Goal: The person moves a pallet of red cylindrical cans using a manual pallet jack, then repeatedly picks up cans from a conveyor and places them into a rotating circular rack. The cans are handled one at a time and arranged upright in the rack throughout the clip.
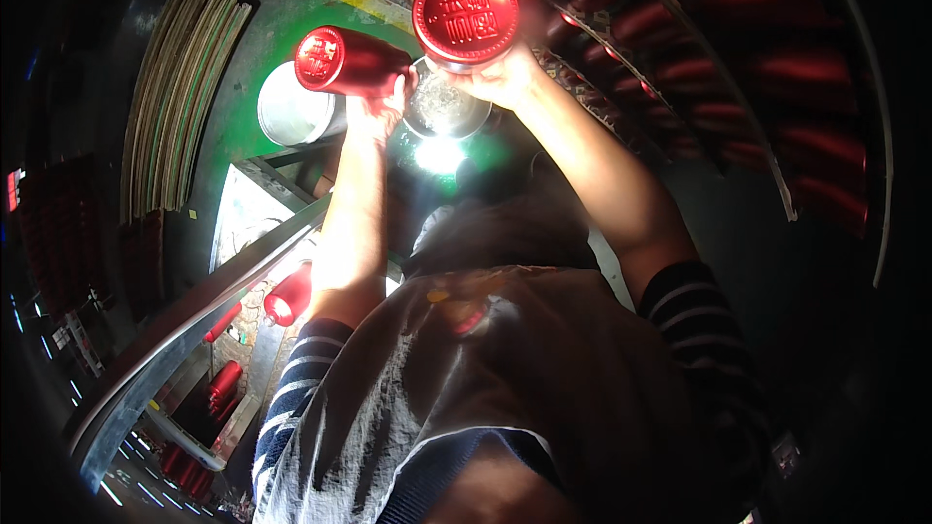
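Observation:
My left hand (377, 110) grips a glossy red bottle (371, 62). It is tilted so that its round base, with raised characters, faces left and up towards me. A second red bottle (466, 14) is in my right hand (499, 76). Its embossed base points at the camera and hides most of its body. Both bottles are held out in front of me, side by side and apart. Below them stand a pale bucket (291, 108) and a round container with a shiny grey inside (448, 105). What these two hold is unclear.
Tiers of boards (684, 14) bear many red bottles (641, 7) at the upper right. A stack of thin boards (182, 94) stands at the left on the green floor (255, 51). A metal rail (196, 298) crosses the lower left, with a red bottle (290, 296) beyond it.

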The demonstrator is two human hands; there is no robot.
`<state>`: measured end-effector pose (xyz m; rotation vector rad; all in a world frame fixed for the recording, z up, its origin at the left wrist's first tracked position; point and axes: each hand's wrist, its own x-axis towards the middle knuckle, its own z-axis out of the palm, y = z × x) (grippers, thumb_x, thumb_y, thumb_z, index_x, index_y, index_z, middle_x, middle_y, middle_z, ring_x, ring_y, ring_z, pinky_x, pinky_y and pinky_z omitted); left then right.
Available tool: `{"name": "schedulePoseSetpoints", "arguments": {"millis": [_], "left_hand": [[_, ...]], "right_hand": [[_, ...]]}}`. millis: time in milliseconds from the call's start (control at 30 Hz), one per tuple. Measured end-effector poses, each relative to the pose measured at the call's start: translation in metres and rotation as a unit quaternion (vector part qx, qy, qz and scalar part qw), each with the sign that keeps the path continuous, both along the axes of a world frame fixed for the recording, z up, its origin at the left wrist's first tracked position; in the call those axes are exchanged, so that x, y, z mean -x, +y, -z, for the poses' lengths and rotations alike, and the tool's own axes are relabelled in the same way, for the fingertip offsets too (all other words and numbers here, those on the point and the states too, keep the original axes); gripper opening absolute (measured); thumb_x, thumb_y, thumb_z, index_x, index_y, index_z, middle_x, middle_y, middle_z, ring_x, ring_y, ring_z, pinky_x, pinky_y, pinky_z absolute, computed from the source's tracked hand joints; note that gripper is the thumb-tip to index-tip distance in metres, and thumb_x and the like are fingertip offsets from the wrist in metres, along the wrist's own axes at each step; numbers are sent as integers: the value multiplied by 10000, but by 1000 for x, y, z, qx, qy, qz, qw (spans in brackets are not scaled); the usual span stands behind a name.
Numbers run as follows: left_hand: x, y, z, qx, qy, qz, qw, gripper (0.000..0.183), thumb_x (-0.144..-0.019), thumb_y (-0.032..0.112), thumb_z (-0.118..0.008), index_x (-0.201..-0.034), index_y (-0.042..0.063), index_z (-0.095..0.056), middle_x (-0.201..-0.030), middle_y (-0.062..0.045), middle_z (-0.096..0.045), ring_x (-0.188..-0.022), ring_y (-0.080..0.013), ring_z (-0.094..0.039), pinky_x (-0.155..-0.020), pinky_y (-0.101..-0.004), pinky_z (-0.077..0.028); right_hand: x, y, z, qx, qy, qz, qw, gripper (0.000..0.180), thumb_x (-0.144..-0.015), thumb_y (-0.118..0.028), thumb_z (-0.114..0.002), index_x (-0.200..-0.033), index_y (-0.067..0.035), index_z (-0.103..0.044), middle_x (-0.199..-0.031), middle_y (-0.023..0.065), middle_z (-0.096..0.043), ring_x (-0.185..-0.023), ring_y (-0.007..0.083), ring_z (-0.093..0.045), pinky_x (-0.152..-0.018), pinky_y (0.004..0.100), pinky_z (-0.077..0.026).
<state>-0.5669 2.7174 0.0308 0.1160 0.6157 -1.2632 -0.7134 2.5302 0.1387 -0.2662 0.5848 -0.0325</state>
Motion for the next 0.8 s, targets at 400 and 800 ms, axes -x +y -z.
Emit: {"name": "schedulePoseSetpoints", "arguments": {"millis": [400,800], "left_hand": [[15,-3,-40,23,-99,-41,994,465,-916,469,-535,-1201,103,-578,-1160,-140,-598,-1017,-408,-548,-716,-480,-622],[148,169,-54,-82,-157,-95,980,381,-932,434,-537,-1092,95,-604,-1013,-92,-637,-878,-293,-601,-689,-411,-593]], "right_hand": [[11,25,20,-110,-107,60,986,451,-978,-445,-472,-998,-35,-660,-958,150,-703,-855,291,-686,-767,452,-588],[116,56,8,-274,-242,-165,916,496,-991,-381,-480,-1233,50,-523,-1175,220,-585,-1073,403,-573,-850,480,-543]]}}
